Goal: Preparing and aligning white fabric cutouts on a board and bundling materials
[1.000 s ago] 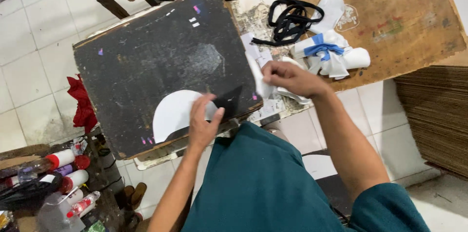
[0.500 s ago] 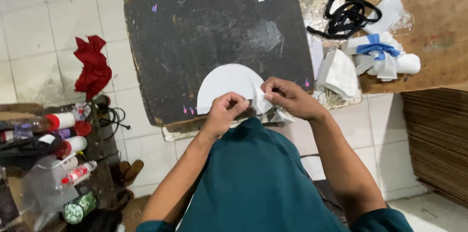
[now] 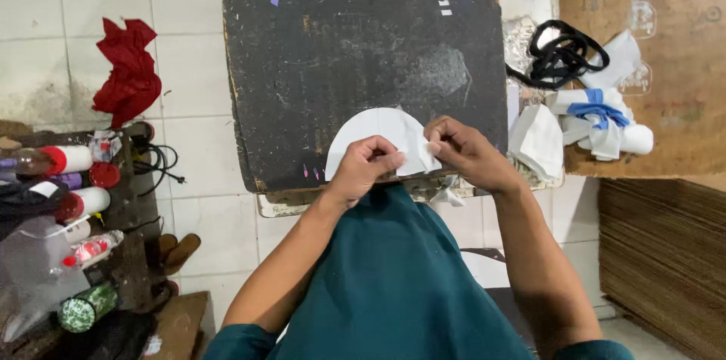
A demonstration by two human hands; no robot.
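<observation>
A white round paper piece [image 3: 372, 133] lies at the near edge of a worn black work board [image 3: 355, 50]. My left hand [image 3: 368, 167] pinches its near edge with fingers curled. My right hand [image 3: 463, 151] grips a folded white flap [image 3: 414, 150] of the same piece on its right side. Both hands sit close together over the board's front edge, above my teal shirt.
White cloth rolls with a blue band [image 3: 597, 114] and black straps [image 3: 563, 54] lie right on a brown board [image 3: 665, 65]. A red rag [image 3: 130, 72] is on the tiled floor left. Bottles with red caps [image 3: 72, 193] crowd a low shelf. Stacked cardboard [image 3: 665, 254] stands at right.
The view has shifted so the board sits higher and centred. My right hand came in from the right to meet my left hand on the white piece, folding its right side.
</observation>
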